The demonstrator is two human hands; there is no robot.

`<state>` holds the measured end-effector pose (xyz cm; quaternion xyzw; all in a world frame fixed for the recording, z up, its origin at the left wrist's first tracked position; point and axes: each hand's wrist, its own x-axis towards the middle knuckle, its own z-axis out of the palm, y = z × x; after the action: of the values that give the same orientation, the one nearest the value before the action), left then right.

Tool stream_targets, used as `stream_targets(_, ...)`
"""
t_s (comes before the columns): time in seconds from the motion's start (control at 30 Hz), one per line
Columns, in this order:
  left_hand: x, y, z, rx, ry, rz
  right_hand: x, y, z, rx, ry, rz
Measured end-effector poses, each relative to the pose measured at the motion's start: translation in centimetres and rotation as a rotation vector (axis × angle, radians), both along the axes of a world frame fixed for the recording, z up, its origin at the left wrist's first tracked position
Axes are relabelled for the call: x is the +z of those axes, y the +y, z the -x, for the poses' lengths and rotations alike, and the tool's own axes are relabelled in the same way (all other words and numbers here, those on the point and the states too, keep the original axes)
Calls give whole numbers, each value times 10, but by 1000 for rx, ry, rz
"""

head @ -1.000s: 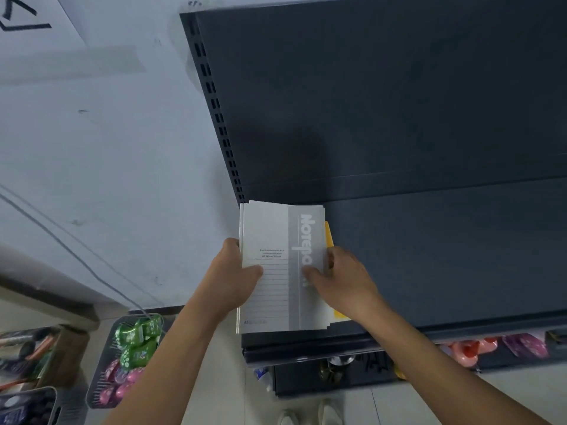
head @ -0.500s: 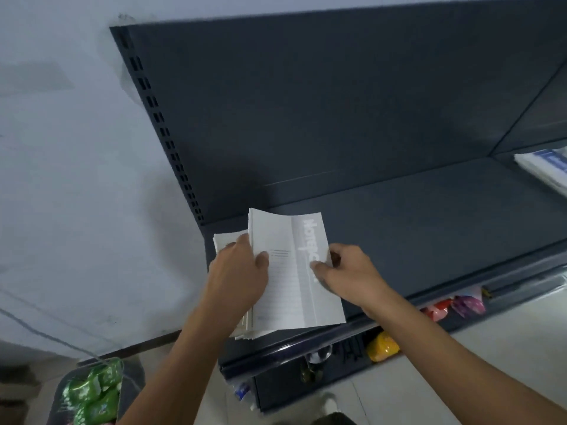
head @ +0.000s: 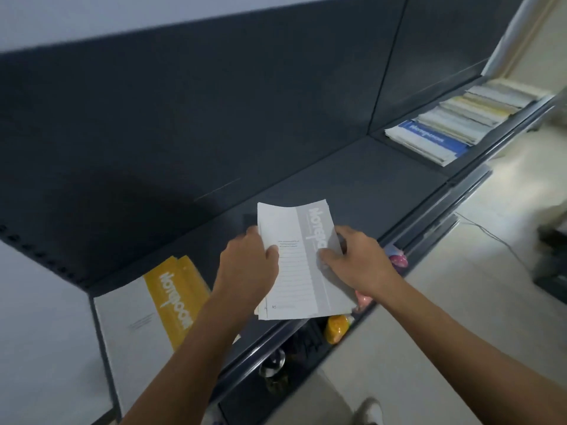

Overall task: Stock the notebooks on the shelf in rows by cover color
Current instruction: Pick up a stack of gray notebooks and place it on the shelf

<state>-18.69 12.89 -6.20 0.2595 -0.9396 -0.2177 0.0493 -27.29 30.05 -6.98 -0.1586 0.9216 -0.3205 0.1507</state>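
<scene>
Both my hands hold a thin stack of grey-covered notebooks (head: 296, 240) over the middle of the dark shelf (head: 368, 179). My left hand (head: 248, 265) grips the stack's left edge, thumb on the cover. My right hand (head: 352, 262) pinches its right edge. A stack of yellow-covered notebooks (head: 153, 311) lies flat at the shelf's left end. Far to the right, a blue-covered notebook stack (head: 429, 139) lies beside several more pale and yellowish stacks (head: 478, 108).
The shelf's dark back panel (head: 214, 102) rises behind. Under the shelf lip hang packaged goods: pink ones (head: 395, 259), a yellow one (head: 336, 328). My shoe (head: 369, 409) stands on the pale floor, and a dark crate (head: 552, 265) sits at the right.
The grey stack has come off the left end and moved right along the shelf. The yellow stack beneath it now lies uncovered at the left. My view has swung right, showing the far stacks.
</scene>
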Motion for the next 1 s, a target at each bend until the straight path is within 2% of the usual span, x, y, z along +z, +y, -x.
stream_targets(0.53, 14, 217, 225, -145, 33, -129, -8, 232, 202, -185, 31, 65)
stream_targets(1.0, 15, 322, 384, -245, -37, -109, -10, 343, 329, -319, -3, 115)
